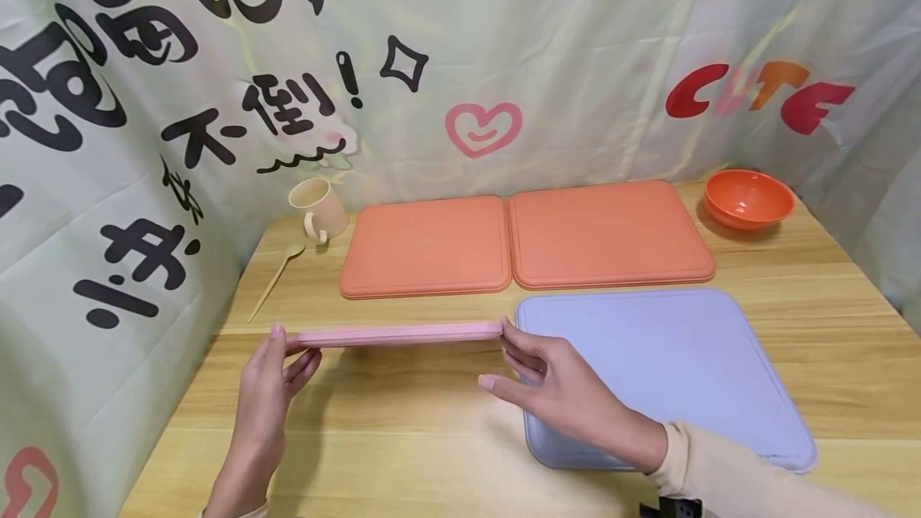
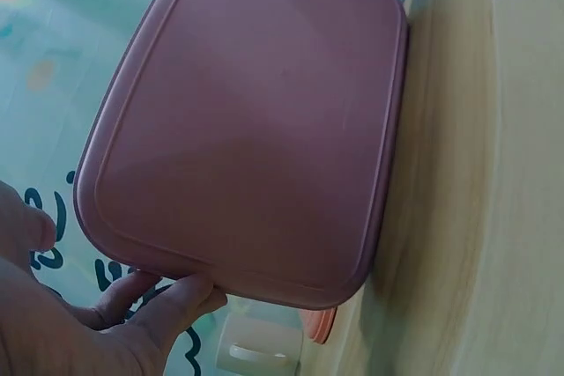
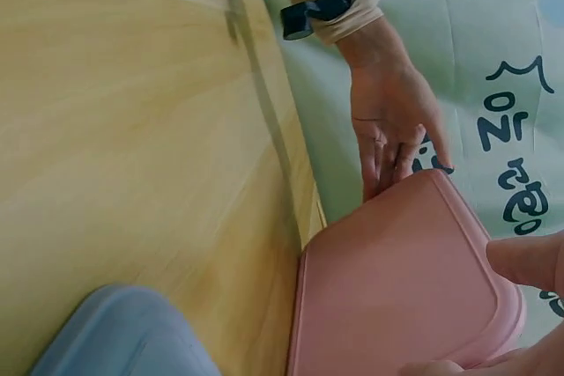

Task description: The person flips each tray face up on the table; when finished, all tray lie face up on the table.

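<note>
A pink rectangular board (image 1: 403, 333) with rounded corners is held off the table, seen nearly edge-on in the head view. One broad face of the pink board (image 2: 247, 129) fills the left wrist view, with a shallow groove along its border. My left hand (image 1: 266, 398) holds its left end, thumb up and fingers bent beneath. At the right end, my right hand (image 1: 557, 382) has bent fingers on the corner, the thumb lower and apart in the head view. Below the right forearm lies a lavender board (image 1: 662, 366); its corner shows in the right wrist view.
Two orange boards (image 1: 432, 246) (image 1: 612, 234) lie side by side at the back. A beige mug (image 1: 327, 210) and a beige spoon (image 1: 277, 282) are at the back left. An orange bowl (image 1: 748, 198) stands back right. A printed curtain (image 1: 576, 62) surrounds the wooden table (image 1: 403, 454).
</note>
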Tool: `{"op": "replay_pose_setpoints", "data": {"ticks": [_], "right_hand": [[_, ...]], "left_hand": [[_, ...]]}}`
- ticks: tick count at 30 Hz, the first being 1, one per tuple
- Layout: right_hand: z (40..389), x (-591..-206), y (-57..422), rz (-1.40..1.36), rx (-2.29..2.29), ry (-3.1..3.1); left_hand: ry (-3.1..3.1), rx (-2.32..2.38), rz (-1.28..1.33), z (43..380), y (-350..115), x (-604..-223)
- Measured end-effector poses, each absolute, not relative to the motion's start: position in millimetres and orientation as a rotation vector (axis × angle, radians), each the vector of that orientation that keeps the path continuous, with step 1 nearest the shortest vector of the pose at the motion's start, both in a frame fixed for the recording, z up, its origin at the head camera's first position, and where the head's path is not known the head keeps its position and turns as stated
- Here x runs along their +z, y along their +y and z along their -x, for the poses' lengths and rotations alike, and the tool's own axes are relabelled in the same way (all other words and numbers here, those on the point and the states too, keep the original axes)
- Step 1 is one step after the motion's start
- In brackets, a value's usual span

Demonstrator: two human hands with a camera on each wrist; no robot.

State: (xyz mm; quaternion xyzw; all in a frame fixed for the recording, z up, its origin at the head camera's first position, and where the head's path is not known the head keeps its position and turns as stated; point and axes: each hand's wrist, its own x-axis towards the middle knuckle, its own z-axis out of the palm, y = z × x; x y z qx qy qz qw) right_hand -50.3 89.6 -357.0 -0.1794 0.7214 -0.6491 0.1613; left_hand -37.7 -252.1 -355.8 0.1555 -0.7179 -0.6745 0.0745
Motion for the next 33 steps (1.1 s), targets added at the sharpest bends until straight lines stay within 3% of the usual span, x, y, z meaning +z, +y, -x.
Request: {"op": "replay_pose_setpoints", "data": {"ticks": [18, 33], "right_hand": [[51.6, -373.0, 86.7, 0.332, -1.886, 1.882], [53.8, -385.8, 86.3, 0.323, -1.798, 1.785]], "left_hand": [[-2.385, -1.841, -0.635, 40.3, -261.4, -376.5], [-2.766, -1.456, -0.468, 37.5, -275.5, -395.9]]}}
